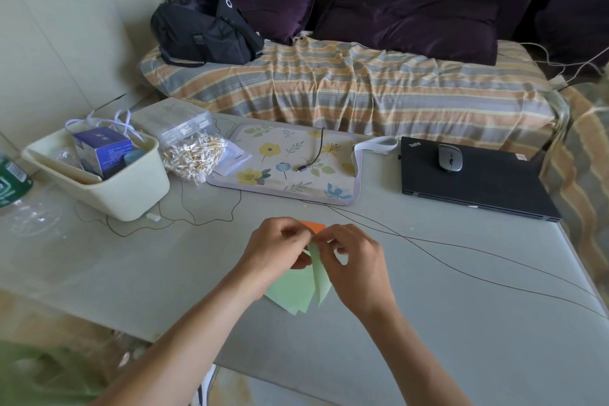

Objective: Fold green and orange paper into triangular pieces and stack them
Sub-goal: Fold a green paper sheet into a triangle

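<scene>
The green paper [296, 290] was up off the grey table [461, 323], near its near edge and about the middle of its width, held between the person's two hands. It hung down from the fingers in pointed, folded flaps, one broad piece to the left and a narrower creased strip just right of it. A small corner of orange paper [313, 226] showed just beyond the fingertips, on the far side of the hands; I could not tell whether it lay on the table or was held with the rest.

The left hand [276, 247] had its fingers curled and pinched on the top of the green paper. The right hand [352, 260] met it there, thumb and fingers likewise pinched on the upper edge of the paper, so that the two sets of fingertips nearly touched.

Thin dark cords [461, 260] ran across the table to the right of the hands. Farther off lay a floral mat [286, 168] with a short black cable [313, 155] on it. To the right of the mat was a closed black laptop [474, 181] with a grey mouse [450, 157] resting on its lid. At the far left stood a cream plastic tub [125, 188] holding a blue box [102, 152], and beside it a bag of cotton swabs [194, 158]. Behind the table was a sofa under a striped cover [362, 86], with a black bag [204, 30] on its left end.
</scene>
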Demonstrator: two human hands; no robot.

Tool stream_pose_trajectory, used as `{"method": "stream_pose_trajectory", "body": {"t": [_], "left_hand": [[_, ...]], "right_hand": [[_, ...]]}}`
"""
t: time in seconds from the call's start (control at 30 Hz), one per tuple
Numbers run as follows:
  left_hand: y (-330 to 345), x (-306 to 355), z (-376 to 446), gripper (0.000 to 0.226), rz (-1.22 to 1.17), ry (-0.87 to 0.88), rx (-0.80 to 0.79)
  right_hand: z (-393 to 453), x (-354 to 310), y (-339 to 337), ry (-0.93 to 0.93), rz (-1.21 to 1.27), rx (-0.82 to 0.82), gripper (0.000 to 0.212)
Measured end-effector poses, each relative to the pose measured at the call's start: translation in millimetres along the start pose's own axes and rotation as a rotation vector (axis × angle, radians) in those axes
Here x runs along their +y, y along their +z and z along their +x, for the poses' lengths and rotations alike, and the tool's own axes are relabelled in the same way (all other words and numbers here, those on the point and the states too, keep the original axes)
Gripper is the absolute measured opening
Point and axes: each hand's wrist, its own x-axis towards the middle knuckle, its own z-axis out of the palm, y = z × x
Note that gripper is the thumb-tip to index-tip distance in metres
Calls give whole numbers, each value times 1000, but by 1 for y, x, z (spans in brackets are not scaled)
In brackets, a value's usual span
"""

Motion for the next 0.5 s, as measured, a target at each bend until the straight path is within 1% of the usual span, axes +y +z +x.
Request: {"method": "stream_pose_trajectory", "body": {"t": [0.13,0.2,0.3,0.4,0.5], "left_hand": [[0,1,1,27,-19,-13,-69],[0,-1,1,24,9,7,-83],[-1,-5,3,12,50,34,-103],[-2,-7,5,3,72,63,-89],[-3,-6,6,4,72,86,-27]], "right_hand": [[1,-1,-1,128,70,-27,12],[3,-1,-3,246,141,-42,12],[6,0,-8,390,190,-86,10],[6,1,-10,468,280,-136,9],[7,0,-10,508,357,-174,12]]}}
